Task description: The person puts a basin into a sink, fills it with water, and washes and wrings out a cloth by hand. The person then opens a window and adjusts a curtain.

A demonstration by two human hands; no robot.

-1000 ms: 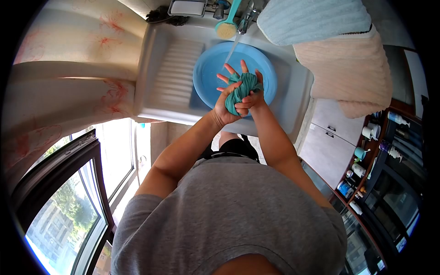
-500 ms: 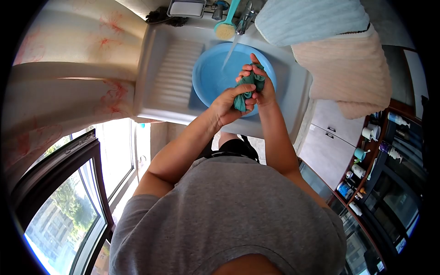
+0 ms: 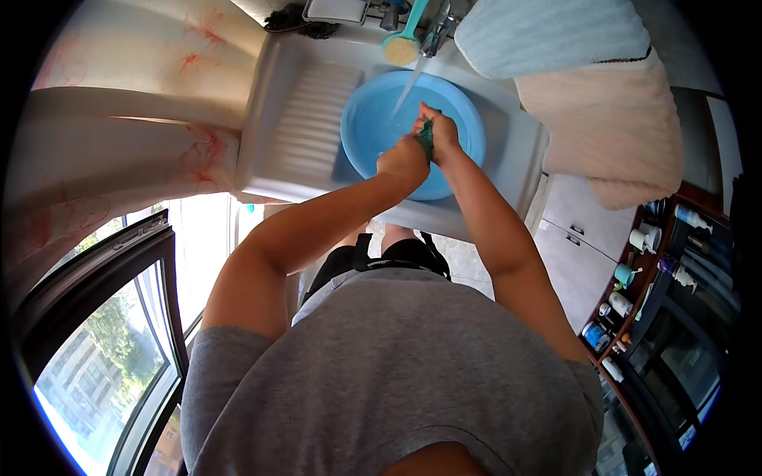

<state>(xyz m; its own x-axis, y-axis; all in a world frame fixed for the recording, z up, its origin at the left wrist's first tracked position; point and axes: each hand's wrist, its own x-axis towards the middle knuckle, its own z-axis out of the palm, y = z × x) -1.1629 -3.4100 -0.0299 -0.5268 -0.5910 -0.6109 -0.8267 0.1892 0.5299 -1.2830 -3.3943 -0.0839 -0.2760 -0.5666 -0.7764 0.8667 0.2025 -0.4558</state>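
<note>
Between my two hands is a bunched green cloth (image 3: 426, 139), mostly hidden by my fingers. My left hand (image 3: 405, 163) is closed around its near end, knuckles up. Just beyond, my right hand (image 3: 441, 131) grips the other end. Both hands are over a light blue basin (image 3: 353, 131) standing in a white sink (image 3: 262, 163). From the metal faucet (image 3: 435, 40) a thin stream of water (image 3: 408, 87) runs into the basin, left of the hands.
A teal brush (image 3: 402, 49) with pale bristles lies by the faucet. Ribbed washboard (image 3: 317, 119) forms the sink's left part. Blue (image 3: 552, 36) and peach towels (image 3: 603, 119) hang at right. A curtain (image 3: 159, 151) and open window (image 3: 119, 349) are at left; shelves with bottles stand right.
My left hand has turned over, knuckles up, and both hands have closed tighter on the green cloth, so less of it shows. The view has shifted slightly.
</note>
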